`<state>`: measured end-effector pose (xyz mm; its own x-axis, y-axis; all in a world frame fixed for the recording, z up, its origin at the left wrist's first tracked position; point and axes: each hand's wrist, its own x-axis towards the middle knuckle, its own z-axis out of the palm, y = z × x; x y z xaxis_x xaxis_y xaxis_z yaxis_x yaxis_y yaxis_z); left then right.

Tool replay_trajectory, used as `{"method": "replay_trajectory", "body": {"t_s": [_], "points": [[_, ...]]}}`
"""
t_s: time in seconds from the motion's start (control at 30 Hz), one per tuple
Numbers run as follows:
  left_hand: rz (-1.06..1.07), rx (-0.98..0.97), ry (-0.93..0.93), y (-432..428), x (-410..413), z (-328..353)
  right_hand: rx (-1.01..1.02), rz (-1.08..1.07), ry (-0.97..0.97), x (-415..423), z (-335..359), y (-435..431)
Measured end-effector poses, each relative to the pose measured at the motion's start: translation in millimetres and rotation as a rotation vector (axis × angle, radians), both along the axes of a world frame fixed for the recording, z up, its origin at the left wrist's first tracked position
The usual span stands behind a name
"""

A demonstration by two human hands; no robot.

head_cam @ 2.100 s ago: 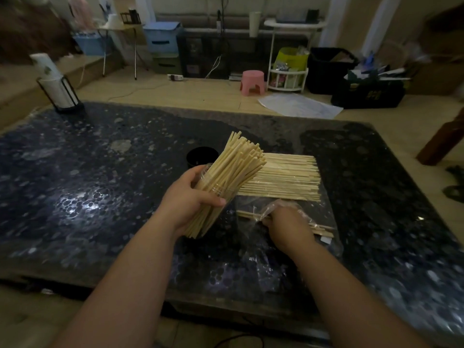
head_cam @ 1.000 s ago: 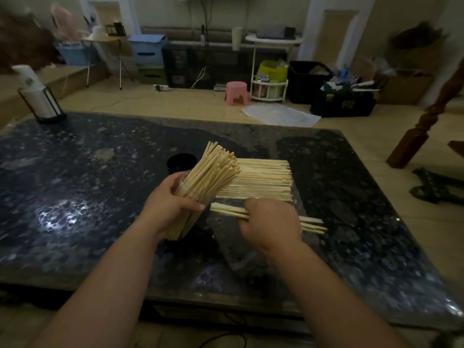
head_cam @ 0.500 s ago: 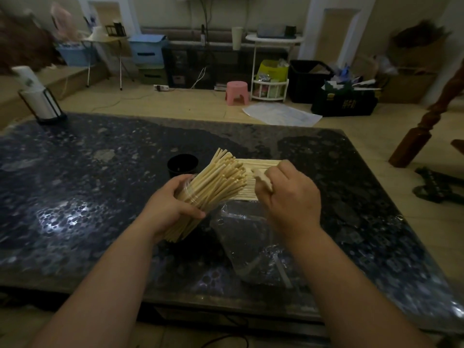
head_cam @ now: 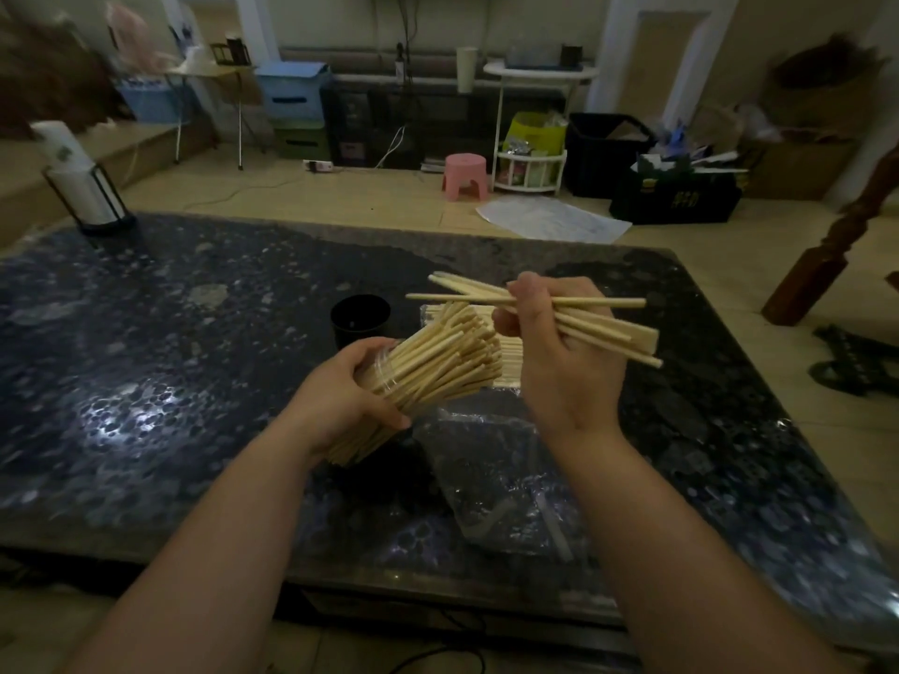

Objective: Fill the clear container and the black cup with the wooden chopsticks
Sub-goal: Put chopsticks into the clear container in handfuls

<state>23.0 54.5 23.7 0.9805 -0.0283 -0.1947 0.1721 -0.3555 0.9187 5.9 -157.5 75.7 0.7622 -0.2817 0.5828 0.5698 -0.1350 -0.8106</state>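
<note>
left hand (head_cam: 340, 396) grips near-full clear container (head_cam: 384, 377), right hand (head_cam: 559, 352) pinches chopstick bundle (head_cam: 598, 328); next align tips, insert

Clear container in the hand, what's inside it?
The clear container is packed with wooden chopsticks sticking out of its mouth. The left hand has its grip round it, hiding part of its side.

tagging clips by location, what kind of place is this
Probably a lived-in home room: a dark speckled table, a pink plastic stool on the floor behind it, and storage bins along the far wall.
</note>
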Motion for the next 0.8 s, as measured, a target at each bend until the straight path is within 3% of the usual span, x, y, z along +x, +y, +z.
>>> {"method": "replay_trajectory", "body": {"t_s": [0.07,0.23,0.43,0.7,0.8], "points": [[0.0,0.021,0.001,-1.0,0.9,0.3,0.062,0.035,0.112,-2.8,2.6,3.6],[0.009,0.04,0.001,-1.6,2.1,-1.2,-0.022,0.032,0.219,-0.7,-4.1,4.3],[0.0,0.057,-0.008,-3.1,2.0,-0.6,0.008,-0.044,0.183,1.0,-2.4,2.9],[-0.028,0.108,-0.003,-7.3,0.6,2.5,-0.326,0.037,0.115,4.6,-0.5,0.5],[-0.02,0.101,-0.016,-8.0,-0.9,3.3,-0.291,0.075,0.17,3.4,-0.1,1.9]]}}
